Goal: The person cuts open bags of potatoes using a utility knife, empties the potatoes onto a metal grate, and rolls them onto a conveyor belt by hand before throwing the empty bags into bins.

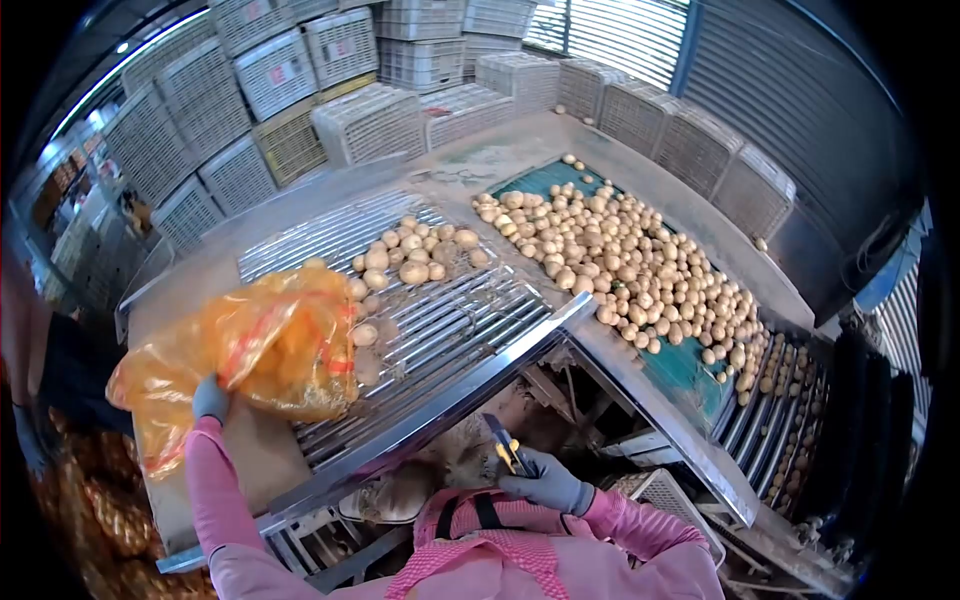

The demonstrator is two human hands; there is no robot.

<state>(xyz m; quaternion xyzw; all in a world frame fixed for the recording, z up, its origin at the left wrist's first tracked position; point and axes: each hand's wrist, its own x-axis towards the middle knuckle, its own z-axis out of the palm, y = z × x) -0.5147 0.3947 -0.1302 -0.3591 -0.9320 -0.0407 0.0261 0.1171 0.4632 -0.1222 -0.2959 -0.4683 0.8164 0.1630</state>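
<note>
My left hand (211,398), in a grey glove, grips the near edge of an orange mesh bag (285,335). The bag lies across the left part of the metal roller table (450,335). Loose potatoes (415,252) sit on the rollers just beyond and to the right of the bag. In front of my body, my right hand (550,484), also gloved in grey, is closed around a yellow and black cutter (512,452), which points up and away from me.
Many potatoes cover a green conveyor belt (685,378) at the right, leading to more rollers (775,420). Stacked plastic crates (275,75) stand behind. A metal edge (450,400) runs before me. Another person's gloved hand (30,440) is at far left, near filled bags (115,510).
</note>
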